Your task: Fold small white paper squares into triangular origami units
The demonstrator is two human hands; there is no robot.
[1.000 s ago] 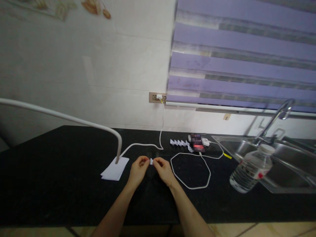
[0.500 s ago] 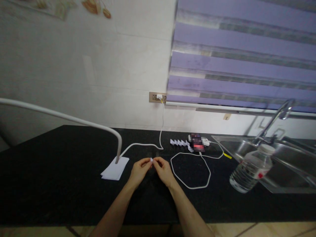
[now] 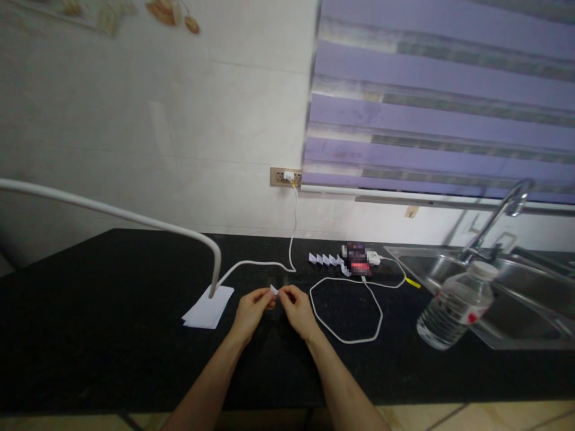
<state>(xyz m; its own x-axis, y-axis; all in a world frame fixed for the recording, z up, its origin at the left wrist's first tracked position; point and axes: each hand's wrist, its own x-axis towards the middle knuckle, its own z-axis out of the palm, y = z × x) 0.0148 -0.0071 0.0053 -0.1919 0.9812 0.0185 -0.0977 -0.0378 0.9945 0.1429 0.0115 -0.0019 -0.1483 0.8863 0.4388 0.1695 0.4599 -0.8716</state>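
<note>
A small folded piece of white paper (image 3: 274, 290) is pinched between my two hands, over the black countertop. My left hand (image 3: 251, 310) grips its left side with thumb and forefinger. From the other side, my right hand (image 3: 295, 306) holds it in a similar pinch. A stack of white paper sheets (image 3: 207, 311) lies left of my hands. Beyond them to the right, several small folded paper pieces (image 3: 326, 260) form a row, touching or close to a blurred-out phone-like device (image 3: 358, 260).
A white cable (image 3: 345, 342) loops on the counter right of my hands. A large water bottle (image 3: 456, 308) stands beside the steel sink (image 3: 498, 341) with its faucet (image 3: 498, 218). A white bent rod (image 3: 135, 216) reaches over the paper stack. A wall socket (image 3: 286, 177) holds a plug.
My fingertips have drawn slightly apart, and more of the small folded paper shows between them. The view has shifted very slightly; the other things lie as before.
</note>
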